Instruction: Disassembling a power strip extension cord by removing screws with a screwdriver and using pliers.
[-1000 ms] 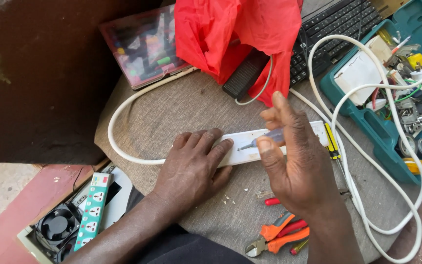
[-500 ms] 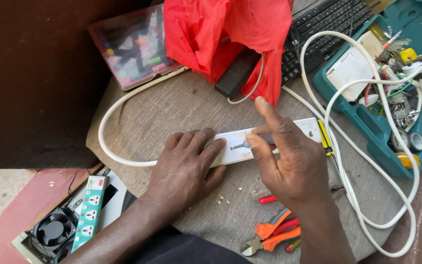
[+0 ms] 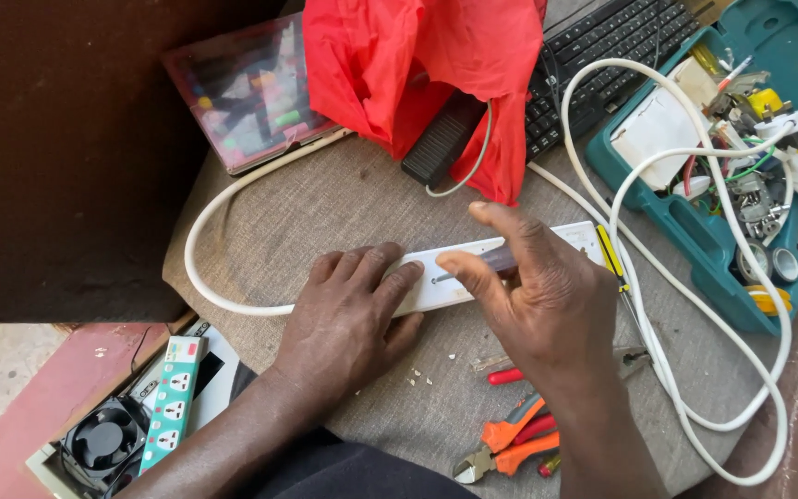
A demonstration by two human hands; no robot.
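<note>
The left hand (image 3: 348, 323) lies flat, palm down and fingers spread, pressing on the near end of a long white plastic power strip (image 3: 473, 273), while the right hand (image 3: 542, 296) pinches a slim screwdriver with a dark handle (image 3: 473, 266) between thumb and fingertips, its metal tip resting on the strip's top face just beside the left fingers. Both hands work over a grey-brown woven cloth (image 3: 325, 212) that covers the work surface. Nearer than the right hand, close to the wrist, lie orange-handled pliers (image 3: 501, 448) and a red-handled tool (image 3: 505, 376). Nearer than the left forearm, off the cloth's edge, sit a small black cooling fan (image 3: 102, 442) and a teal and white socket strip (image 3: 171, 399) on a reddish floor (image 3: 11, 416). A thick white cable (image 3: 685, 370) loops out to the right of the right hand and also curves away left of the left hand. Beyond the hands lies a crumpled red plastic bag (image 3: 436, 65), with a clear plastic parts box (image 3: 247, 88) to its left, a black keyboard (image 3: 602, 55) behind it, and an open teal tool case full of small parts (image 3: 741, 157) far right.
</note>
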